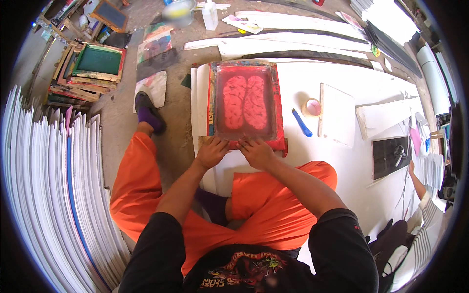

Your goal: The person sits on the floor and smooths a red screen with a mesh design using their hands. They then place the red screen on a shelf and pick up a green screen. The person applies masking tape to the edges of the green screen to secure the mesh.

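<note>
A screen printing frame [279, 105] with red-stained wooden sides lies flat in front of me on white sheets. Its mesh carries two pinkish-red, sole-shaped patterns [235, 102] side by side, ringed by darker red. At the near edge, my left hand [213, 150] has its fingers curled over the left part of the frame's rail. My right hand [257, 152] grips the same rail further right, thumbs close together. Bare wood ends [203, 141] stick out beyond both hands; the piece between them is mostly hidden. The undersides of my fingers are not visible.
Right of the frame are a blue cutter knife [302, 123], a tape roll [311, 107] and a white board [338, 117]. Stacked sheets [53, 195] stand at left, more frames [100, 61] behind them. Another person's arm [418, 180] reaches in at far right, near a black panel [388, 158].
</note>
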A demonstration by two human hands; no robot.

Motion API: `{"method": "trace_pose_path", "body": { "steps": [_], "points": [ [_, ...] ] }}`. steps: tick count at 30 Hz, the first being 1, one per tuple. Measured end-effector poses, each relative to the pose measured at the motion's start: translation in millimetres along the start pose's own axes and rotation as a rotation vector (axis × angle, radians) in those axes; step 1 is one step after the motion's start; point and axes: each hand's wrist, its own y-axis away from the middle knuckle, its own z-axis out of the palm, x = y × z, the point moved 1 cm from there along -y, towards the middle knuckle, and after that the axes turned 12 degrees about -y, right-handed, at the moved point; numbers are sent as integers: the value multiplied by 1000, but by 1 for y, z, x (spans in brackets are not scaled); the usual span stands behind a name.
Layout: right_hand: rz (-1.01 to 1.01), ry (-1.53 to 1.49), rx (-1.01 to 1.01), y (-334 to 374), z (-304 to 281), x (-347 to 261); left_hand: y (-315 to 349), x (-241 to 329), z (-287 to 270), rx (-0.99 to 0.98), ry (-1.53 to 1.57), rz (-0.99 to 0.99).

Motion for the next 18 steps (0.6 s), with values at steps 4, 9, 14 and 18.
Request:
{"method": "trace_pose_path", "body": {
  "steps": [4,9,14,18],
  "points": [
    [320,-293,-24,1,-8,11,-16,-10,-20,-186,99,-248],
    [1026,-122,306,-2,-46,52,-39,-40,-10,-337,-115,-947],
    [1312,-393,-72,19,-40,87,-39,-53,-3,-921,289,-955],
    [1189,-328,-91,11,-39,100,-32,-45,-6,-932,290,-997]
  ]
}}
